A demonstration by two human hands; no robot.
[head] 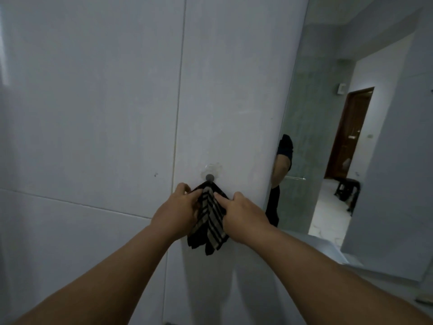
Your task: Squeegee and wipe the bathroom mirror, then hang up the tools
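Note:
A black cloth with pale stripes hangs down the grey tiled wall from a small round hook on a clear adhesive pad. My left hand pinches the cloth's left edge just below the hook. My right hand grips its right edge at the same height. The cloth's top corner sits over the hook. The mirror fills the wall to the right of the tile corner. No squeegee is in view.
The mirror reflects a person's arm and dark clothing, a brown door, a dark stool and a pale floor. A counter edge runs below the mirror at the right.

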